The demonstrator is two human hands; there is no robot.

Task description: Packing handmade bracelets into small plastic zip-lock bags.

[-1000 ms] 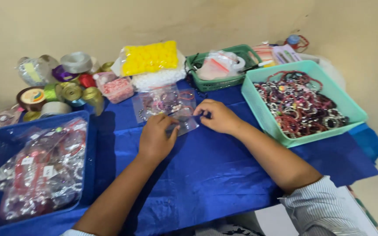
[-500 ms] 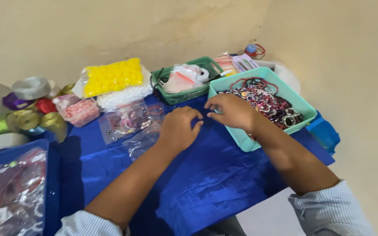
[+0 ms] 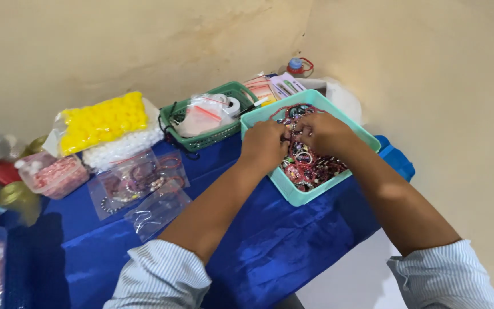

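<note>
A teal tray [image 3: 294,198] stands at the right end of the blue-clothed table [image 3: 270,246], heaped with red, black and multicoloured bracelets [image 3: 311,169]. My left hand [image 3: 264,146] and my right hand [image 3: 325,133] are both over the tray with fingers curled down into the heap. Their fingertips meet in the middle and pinch a bracelet cord between them. Exactly which bracelet is hidden by the fingers. Both sleeves are pale and striped.
Two clear bags [image 3: 139,184] of bracelets lie left of my arms. Behind them are a yellow bead bag [image 3: 104,120], a pink bead box [image 3: 55,174] and a green basket [image 3: 224,135]. Ribbon spools [image 3: 1,194] sit far left. The wall is close on the right.
Both hands left the clear bags in the middle of the table and moved right into the teal tray. The view swung to the right with them.
</note>
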